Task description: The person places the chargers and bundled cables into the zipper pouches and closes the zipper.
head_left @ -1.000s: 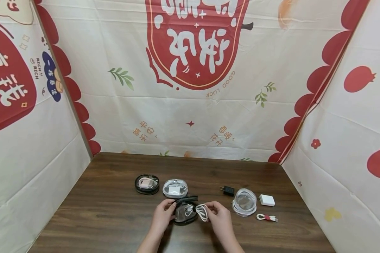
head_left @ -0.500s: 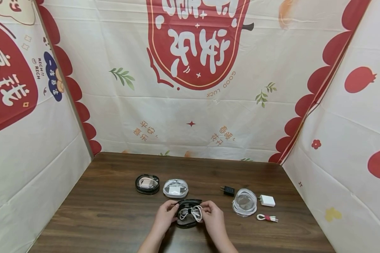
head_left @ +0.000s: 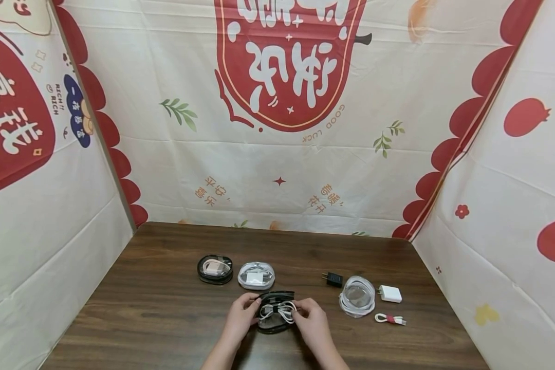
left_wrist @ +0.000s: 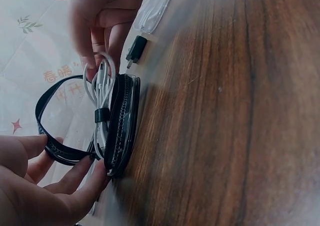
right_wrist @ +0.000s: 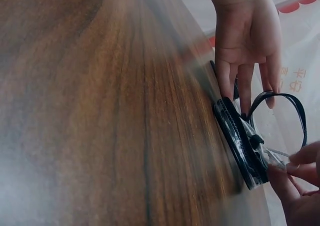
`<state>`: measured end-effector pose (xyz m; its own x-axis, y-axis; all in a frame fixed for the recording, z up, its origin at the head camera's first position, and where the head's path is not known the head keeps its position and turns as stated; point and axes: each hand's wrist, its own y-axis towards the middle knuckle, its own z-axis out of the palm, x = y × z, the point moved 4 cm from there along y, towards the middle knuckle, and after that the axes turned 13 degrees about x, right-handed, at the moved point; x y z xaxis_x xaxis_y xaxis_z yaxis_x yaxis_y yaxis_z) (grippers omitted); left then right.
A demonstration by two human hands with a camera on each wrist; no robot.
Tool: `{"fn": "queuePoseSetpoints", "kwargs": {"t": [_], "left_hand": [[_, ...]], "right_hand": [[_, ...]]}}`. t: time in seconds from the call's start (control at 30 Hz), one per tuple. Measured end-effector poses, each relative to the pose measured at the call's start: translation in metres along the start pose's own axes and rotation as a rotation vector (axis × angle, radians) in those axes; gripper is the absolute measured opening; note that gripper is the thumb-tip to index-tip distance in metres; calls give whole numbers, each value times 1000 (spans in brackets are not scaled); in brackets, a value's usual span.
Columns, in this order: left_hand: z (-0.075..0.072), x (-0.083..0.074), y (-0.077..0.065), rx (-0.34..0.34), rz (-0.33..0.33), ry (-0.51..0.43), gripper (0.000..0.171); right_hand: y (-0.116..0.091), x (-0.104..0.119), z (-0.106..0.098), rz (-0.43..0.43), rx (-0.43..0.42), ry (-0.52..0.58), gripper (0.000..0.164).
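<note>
My left hand (head_left: 239, 316) grips the left side of a small clear zip case (left_wrist: 122, 128) with black edging. Its lid stands raised, and the zipper teeth show in the left wrist view. A coiled white cable (left_wrist: 104, 95), bound by a black strap (left_wrist: 102, 115), lies between lid and base, inside the opening. At the case's right side, my right hand (head_left: 312, 321) pinches the looped end of this cable with thumb and fingers. Both hands appear in each wrist view, on opposite sides of the case.
Behind are a black-edged case (head_left: 215, 278) with a pinkish item and a white-edged case (head_left: 256, 276) with white contents. To the right lie a black plug adapter (head_left: 334, 279), a clear white-edged case (head_left: 357, 296), a white adapter (head_left: 390, 293) and a red-strapped white cable (head_left: 390, 318).
My right hand has moved left, carrying the white cable from the case's right edge into its opening. The case has turned slightly in my left hand. Over the last half second little has moved.
</note>
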<state>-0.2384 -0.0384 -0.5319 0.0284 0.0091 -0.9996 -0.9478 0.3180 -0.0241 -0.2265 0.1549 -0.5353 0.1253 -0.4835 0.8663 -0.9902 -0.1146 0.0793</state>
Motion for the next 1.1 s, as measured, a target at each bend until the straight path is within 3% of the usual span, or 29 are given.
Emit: {"fn": "queuePoseSetpoints", "kwargs": {"t": [0.1, 0.3, 0.6, 0.9, 1.1], "left_hand": [[-2, 13, 7, 7, -10, 4, 20], [-2, 12, 5, 14, -5, 12, 21], [-4, 11, 4, 3, -1, 26, 21], [-5, 12, 5, -1, 1, 19, 21], [-5, 13, 5, -7, 5, 28, 20]], "right_hand": [[1, 0, -2, -23, 4, -40, 14], [5, 4, -5, -56, -1, -119, 12], [11, -2, 1, 42, -2, 92, 10], [12, -2, 8, 58, -38, 119, 14], [11, -3, 13, 54, -49, 78, 12]]}}
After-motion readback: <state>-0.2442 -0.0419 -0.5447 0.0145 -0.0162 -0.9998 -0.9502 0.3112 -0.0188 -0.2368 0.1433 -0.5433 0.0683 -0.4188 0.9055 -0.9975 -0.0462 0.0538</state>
